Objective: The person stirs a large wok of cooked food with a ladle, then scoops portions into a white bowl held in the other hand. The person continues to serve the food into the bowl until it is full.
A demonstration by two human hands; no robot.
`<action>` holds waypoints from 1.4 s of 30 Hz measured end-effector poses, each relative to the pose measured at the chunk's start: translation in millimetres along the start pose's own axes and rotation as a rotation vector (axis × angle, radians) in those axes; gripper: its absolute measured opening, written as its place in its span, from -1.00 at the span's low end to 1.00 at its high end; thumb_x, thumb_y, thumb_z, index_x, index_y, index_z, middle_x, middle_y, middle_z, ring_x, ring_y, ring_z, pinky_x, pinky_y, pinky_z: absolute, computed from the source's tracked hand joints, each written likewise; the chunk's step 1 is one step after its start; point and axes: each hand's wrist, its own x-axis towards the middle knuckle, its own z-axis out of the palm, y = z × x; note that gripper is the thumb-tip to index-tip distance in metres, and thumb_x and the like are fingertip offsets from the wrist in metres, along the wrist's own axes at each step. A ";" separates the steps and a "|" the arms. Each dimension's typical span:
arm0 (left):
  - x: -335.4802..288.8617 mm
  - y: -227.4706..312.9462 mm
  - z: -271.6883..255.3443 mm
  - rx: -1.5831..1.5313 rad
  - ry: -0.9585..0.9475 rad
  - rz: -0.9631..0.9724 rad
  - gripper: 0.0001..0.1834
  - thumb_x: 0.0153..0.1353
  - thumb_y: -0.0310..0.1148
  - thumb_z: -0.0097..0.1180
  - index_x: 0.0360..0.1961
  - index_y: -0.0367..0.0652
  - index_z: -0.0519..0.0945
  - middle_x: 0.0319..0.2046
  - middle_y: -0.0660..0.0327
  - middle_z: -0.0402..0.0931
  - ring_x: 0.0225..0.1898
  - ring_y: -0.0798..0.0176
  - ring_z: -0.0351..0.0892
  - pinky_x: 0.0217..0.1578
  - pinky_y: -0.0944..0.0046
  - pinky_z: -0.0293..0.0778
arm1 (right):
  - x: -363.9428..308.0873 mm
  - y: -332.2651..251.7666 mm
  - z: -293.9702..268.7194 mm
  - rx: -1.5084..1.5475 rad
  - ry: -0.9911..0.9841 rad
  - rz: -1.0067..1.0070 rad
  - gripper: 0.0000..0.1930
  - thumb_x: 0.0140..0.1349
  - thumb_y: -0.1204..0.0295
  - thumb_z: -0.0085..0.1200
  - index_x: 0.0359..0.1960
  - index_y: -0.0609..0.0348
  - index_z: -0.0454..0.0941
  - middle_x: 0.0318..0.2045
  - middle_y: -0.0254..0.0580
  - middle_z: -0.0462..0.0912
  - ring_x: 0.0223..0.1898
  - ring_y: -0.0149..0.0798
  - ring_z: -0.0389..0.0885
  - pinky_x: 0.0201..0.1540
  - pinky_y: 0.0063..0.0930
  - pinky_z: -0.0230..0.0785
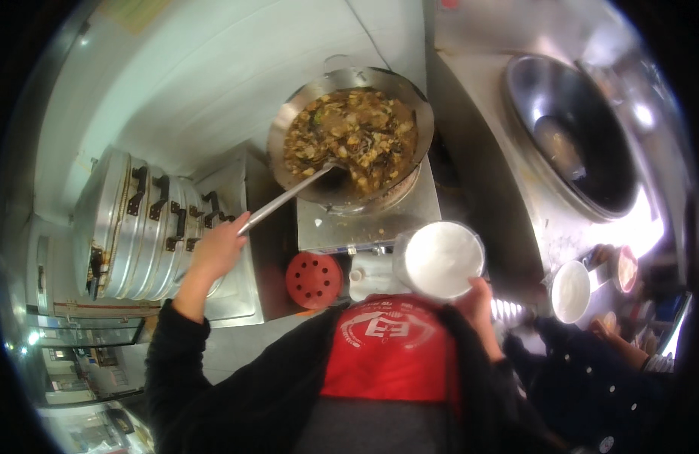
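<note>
Stew (348, 130) is left in wok (280, 140), none in bowl (444, 261); ladle (285, 198) is grasped by left grip (219, 248), bowl by right grip (476, 297).

Just right of the round red stool (314, 281), whose top is dotted with holes, we see a white plastic container (374, 274). Well to the stool's left we have stacked metal steamer tiers (141, 242) with dark handles. Far to the stool's right we make out a large dark wok (605, 132), a white bowl (570, 292), a red-rimmed container (626, 270) and another person (580, 378) in dark clothing.
</note>
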 end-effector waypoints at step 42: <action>-8.0 -31.0 39.8 -0.571 0.171 -0.064 -0.42 0.27 -0.45 0.10 0.34 -0.13 0.36 -0.09 0.05 0.64 -0.07 0.12 0.61 -0.03 0.23 0.44 | 2.4 17.6 2.6 0.023 -0.050 0.078 -0.41 0.16 0.31 -0.03 0.27 0.21 0.30 0.11 -0.06 0.51 0.09 -0.05 0.51 0.17 -0.19 0.36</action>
